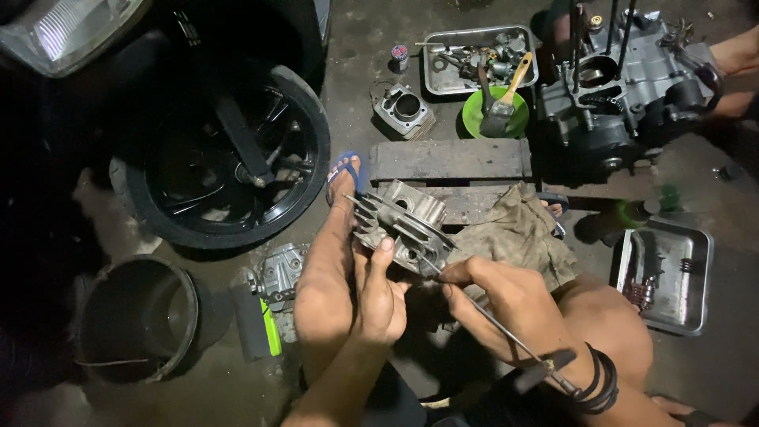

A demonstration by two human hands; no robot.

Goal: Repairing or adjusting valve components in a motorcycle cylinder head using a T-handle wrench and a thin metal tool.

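Hands point(379, 296) hold cylinder head point(403, 225); right point(494, 296) pokes rod point(506, 336)

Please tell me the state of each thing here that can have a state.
Cylinder head: held up by left hand.
Thin rod tool: gripped by right hand, tip at the head.
Paintbrush: resting in green bowl.
Engine crankcase: opened, studs bare.

your finned cylinder head point(403, 225) is dull silver; the rag point(518, 233) beside it is khaki, the bowl point(495, 115) bright green, the sandal point(345, 170) blue, your wristbands point(601, 383) black.
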